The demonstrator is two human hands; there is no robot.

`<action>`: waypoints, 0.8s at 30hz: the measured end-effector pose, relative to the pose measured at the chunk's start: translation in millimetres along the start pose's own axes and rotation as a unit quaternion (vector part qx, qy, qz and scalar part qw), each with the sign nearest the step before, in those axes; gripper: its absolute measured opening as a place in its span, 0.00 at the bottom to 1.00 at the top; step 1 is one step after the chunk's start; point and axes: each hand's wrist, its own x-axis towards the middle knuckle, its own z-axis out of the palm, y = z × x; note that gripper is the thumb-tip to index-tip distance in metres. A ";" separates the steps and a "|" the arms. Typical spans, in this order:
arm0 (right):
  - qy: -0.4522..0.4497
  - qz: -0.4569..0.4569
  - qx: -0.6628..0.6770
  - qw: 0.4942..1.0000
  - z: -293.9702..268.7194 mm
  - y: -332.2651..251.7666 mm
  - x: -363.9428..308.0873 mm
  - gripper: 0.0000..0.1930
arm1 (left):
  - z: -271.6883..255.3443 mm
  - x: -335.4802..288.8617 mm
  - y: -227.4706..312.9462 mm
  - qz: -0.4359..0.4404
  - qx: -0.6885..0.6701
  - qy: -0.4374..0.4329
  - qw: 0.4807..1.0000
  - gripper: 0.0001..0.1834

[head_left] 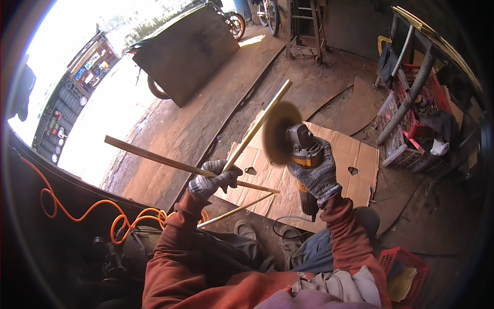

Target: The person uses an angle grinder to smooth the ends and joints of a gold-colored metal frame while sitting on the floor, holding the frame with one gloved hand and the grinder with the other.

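Note:
My left hand (213, 177), in a grey knitted glove, is closed around thin brass-coloured metal bars where two of them cross. One long bar (149, 153) runs from the left through the grip toward the cardboard. A second bar (259, 123) slants up and away from the same hand. In my right hand (320, 172), also gloved, is a yellow and black angle grinder (304, 144). Its large disc (280, 133) looks blurred and stands right beside the slanted bar; I cannot tell whether they touch. A third thin bar (236, 209) angles from the long bar's end toward my legs.
A flattened cardboard sheet (339, 154) lies on the dirty floor under the work. An orange hose (121, 219) coils at the left. Red crates (424, 95) and a metal rack stand at the right; another red crate (406, 278) is near my right side. A large dark panel (188, 51) stands ahead.

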 end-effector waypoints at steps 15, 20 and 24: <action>-0.078 -0.019 -0.059 0.995 7.3 -17.0 -20.1 0.42 | -2.2 4.7 2.9 0.062 0.116 0.041 0.990 0.10; -0.044 0.009 -0.018 0.999 3.4 -17.2 -12.1 0.42 | -1.4 2.7 -1.6 0.080 0.145 0.066 0.984 0.09; -0.009 0.036 -0.008 0.999 -4.5 10.6 -1.0 0.40 | -7.8 4.3 -14.8 0.090 0.133 0.067 0.985 0.09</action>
